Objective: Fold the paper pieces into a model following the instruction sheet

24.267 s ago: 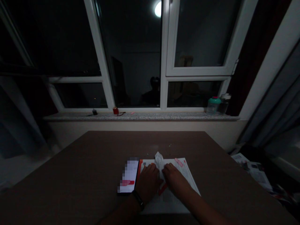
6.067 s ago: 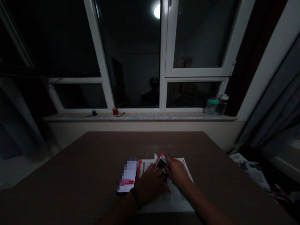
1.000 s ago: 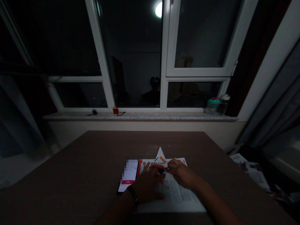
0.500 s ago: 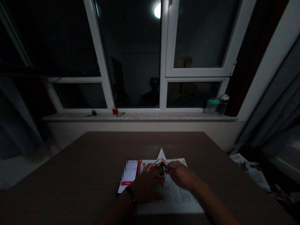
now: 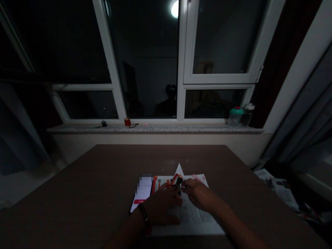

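Observation:
A printed sheet with an orange left edge lies on the brown table. My left hand, with a dark band at the wrist, rests over its left part, fingers spread. Between my hands is a small folded piece of paper, dark and red, with a white pointed part sticking out beyond the sheet's far edge. My right hand has its fingers pinched together at the right side of the folded piece; what is between the fingertips is too small to make out.
A lit phone lies left of the sheet. A pink item is at its far right. The windowsill holds a red container and two bottles. Papers are piled off the table's right side.
The folded piece has shifted between my fingers and shows more red. My right hand has moved slightly, and the pink item shows more.

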`<state>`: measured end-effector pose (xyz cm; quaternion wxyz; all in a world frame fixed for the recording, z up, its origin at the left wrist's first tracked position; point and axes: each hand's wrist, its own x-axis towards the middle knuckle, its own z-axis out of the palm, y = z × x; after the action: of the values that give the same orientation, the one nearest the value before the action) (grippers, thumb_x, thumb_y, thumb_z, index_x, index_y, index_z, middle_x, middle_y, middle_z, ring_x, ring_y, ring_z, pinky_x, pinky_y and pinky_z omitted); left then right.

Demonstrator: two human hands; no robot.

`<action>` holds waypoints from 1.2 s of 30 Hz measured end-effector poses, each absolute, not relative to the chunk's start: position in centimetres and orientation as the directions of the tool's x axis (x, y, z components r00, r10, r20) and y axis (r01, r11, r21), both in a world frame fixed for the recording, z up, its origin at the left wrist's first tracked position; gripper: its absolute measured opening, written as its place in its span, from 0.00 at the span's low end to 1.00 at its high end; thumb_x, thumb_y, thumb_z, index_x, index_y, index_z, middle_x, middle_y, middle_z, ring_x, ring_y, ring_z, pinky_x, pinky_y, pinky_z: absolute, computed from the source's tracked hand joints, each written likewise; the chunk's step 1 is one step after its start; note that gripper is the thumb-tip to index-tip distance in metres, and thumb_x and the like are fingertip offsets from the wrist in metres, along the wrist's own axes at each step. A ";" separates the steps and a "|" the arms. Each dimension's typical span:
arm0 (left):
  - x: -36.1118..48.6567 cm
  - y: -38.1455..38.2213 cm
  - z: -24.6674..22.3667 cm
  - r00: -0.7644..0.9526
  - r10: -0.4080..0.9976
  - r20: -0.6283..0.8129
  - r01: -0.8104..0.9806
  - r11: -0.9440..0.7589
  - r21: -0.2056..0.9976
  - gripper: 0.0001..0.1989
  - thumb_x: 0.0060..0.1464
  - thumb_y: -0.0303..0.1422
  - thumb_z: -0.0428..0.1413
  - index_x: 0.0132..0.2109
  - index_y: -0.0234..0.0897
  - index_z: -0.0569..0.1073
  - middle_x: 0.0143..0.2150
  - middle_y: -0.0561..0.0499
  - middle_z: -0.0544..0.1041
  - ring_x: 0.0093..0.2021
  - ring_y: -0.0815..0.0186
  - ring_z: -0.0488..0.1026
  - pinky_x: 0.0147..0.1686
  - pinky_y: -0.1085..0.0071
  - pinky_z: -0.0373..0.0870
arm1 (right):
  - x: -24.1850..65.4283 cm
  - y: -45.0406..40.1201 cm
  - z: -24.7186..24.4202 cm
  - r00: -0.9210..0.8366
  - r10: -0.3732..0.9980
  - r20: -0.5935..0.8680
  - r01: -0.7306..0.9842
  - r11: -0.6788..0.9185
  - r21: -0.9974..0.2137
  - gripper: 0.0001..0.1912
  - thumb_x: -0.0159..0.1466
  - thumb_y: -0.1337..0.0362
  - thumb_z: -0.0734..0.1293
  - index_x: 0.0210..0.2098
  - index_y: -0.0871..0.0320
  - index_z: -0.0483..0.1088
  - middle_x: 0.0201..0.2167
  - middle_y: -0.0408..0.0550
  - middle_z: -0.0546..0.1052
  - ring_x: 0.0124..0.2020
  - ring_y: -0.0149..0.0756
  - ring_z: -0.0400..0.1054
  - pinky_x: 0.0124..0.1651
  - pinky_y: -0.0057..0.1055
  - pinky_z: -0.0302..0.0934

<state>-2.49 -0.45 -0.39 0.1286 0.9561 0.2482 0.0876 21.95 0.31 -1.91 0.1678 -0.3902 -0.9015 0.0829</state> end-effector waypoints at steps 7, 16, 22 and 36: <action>-2.4 -0.7 0.0 0.847 0.517 0.125 0.465 -0.833 0.300 0.23 0.52 0.49 0.61 0.52 0.46 0.70 0.60 0.48 0.69 0.64 0.53 0.60 0.67 0.49 0.33 | 21.6 0.2 -1.7 -0.624 0.743 0.242 0.694 0.669 -0.266 0.22 0.60 0.76 0.59 0.48 0.53 0.74 0.49 0.51 0.75 0.52 0.42 0.67 0.66 0.51 0.41; -2.1 -0.7 0.2 0.829 0.540 0.145 0.472 -0.815 0.335 0.21 0.52 0.46 0.62 0.51 0.46 0.70 0.53 0.50 0.71 0.57 0.54 0.67 0.66 0.47 0.35 | 21.5 0.1 -1.8 -0.616 0.750 0.241 0.709 0.661 -0.246 0.15 0.64 0.71 0.59 0.43 0.55 0.75 0.44 0.49 0.76 0.48 0.41 0.68 0.65 0.50 0.43; -1.8 -0.8 -0.2 0.827 0.544 0.141 0.493 -0.823 0.281 0.27 0.50 0.50 0.63 0.55 0.47 0.71 0.51 0.49 0.71 0.55 0.54 0.68 0.66 0.48 0.38 | 21.4 0.4 -2.2 -0.599 0.757 0.262 0.707 0.653 -0.270 0.13 0.67 0.68 0.59 0.41 0.54 0.75 0.43 0.48 0.75 0.47 0.40 0.67 0.65 0.50 0.42; -2.0 -0.7 -0.6 0.840 0.521 0.152 0.467 -0.837 0.284 0.24 0.54 0.51 0.60 0.55 0.50 0.74 0.52 0.49 0.72 0.57 0.52 0.67 0.66 0.46 0.35 | 21.3 0.9 -2.4 -0.435 0.854 0.285 0.799 0.512 -0.316 0.09 0.60 0.61 0.70 0.41 0.50 0.77 0.40 0.47 0.70 0.47 0.43 0.63 0.48 0.37 0.54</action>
<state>-2.03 -0.66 -0.63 0.1185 0.9519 0.2595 0.1122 21.28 0.90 -2.36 0.2074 -0.4894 -0.8444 0.0671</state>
